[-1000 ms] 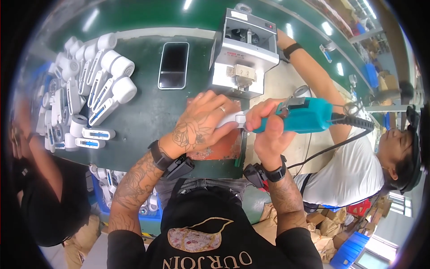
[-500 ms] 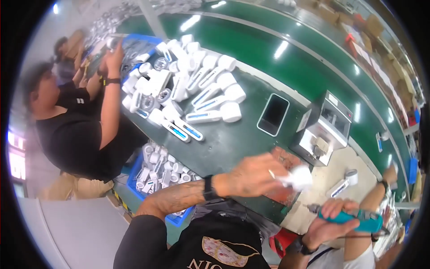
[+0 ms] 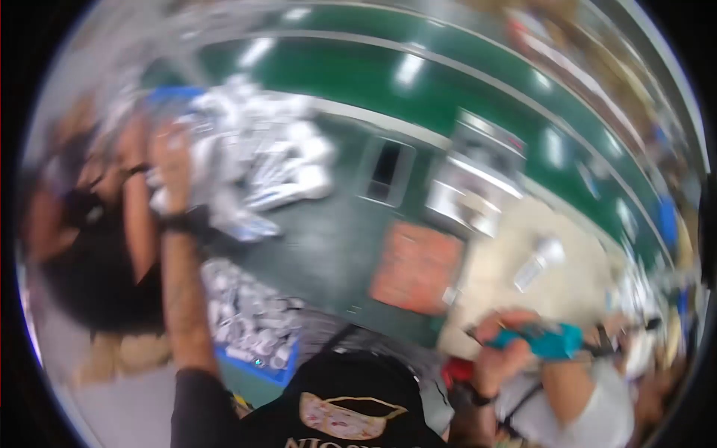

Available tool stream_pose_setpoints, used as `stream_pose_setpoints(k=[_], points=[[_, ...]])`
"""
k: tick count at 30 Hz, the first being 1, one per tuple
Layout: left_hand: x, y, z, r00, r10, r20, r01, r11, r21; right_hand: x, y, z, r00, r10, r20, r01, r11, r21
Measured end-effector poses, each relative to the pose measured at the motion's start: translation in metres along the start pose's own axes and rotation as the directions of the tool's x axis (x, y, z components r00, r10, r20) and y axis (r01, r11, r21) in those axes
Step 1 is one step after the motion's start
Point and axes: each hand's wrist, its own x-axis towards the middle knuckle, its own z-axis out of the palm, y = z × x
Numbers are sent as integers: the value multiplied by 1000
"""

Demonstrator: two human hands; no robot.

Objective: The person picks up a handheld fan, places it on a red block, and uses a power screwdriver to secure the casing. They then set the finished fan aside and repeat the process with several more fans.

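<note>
My left arm is stretched out far to the left. My left hand is beside a heap of white handheld devices with round heads and long handles; its fingers are smeared by motion, and anything in them is lost in the blur. Close to my body on the right, my right hand is wrapped round a teal electric screwdriver, whose tip points left. A single white device lies on the beige board beyond the screwdriver.
An orange-red pad lies on the dark green table. Behind it are a phone and a metal box-like machine. A blue crate of white parts stands below the table's left side. At the left sits a co-worker.
My left hand has swung from above the orange-red pad, where it held a white device, to the heap at the far left. My right hand keeps the screwdriver. The view has shifted rightward and blurred.
</note>
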Motion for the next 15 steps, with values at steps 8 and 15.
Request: stream_pose_setpoints(k=[8, 15], points=[[42, 438, -165, 729, 614, 303, 226, 203, -953, -24, -19, -28, 999, 45, -13, -46, 994, -99], [-48, 653, -179, 699, 681, 218, 76, 232, -970, -40, -26, -55, 999, 12, -53, -14, 999, -42]])
